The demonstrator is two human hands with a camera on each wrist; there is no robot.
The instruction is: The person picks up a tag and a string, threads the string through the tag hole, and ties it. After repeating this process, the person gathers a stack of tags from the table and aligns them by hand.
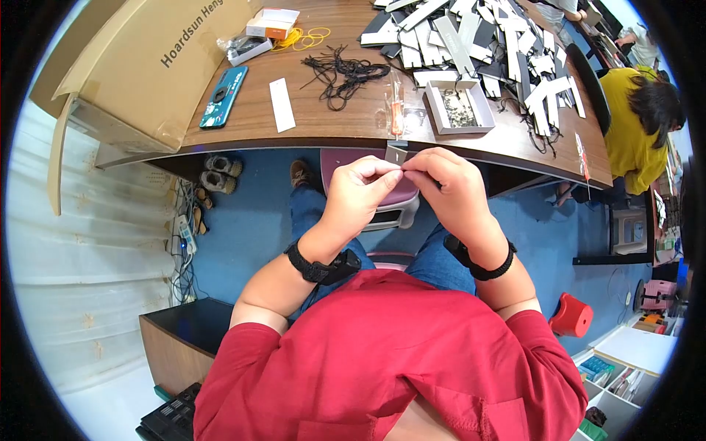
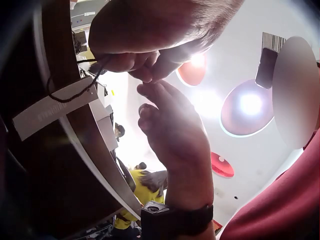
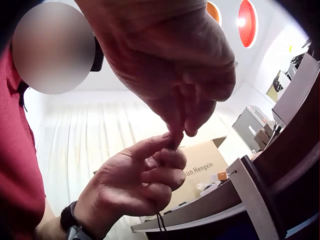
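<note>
Over the front edge of the table, my left hand [image 1: 355, 194] and right hand [image 1: 454, 194] meet with their thumbs and fingertips together. Between them they pinch a thin black cord [image 2: 65, 100], whose ends are hidden in the fingers. The cord loops through one end of a narrow hang tag [image 2: 37, 116], pale with faint lettering on the face seen in the left wrist view. That tag hangs just beyond the fingertips; the right wrist view shows its pale face and dark edge.
On the table [image 1: 323, 125] lie a heap of black and white tags [image 1: 460, 40], a shallow white box [image 1: 485, 126] with small dark pieces, tangled black cords [image 1: 342, 77], a white strip [image 1: 282, 105], a phone [image 1: 223, 98] and an orange-handled tool [image 1: 397, 117]. A cardboard box [image 1: 147, 73] stands left.
</note>
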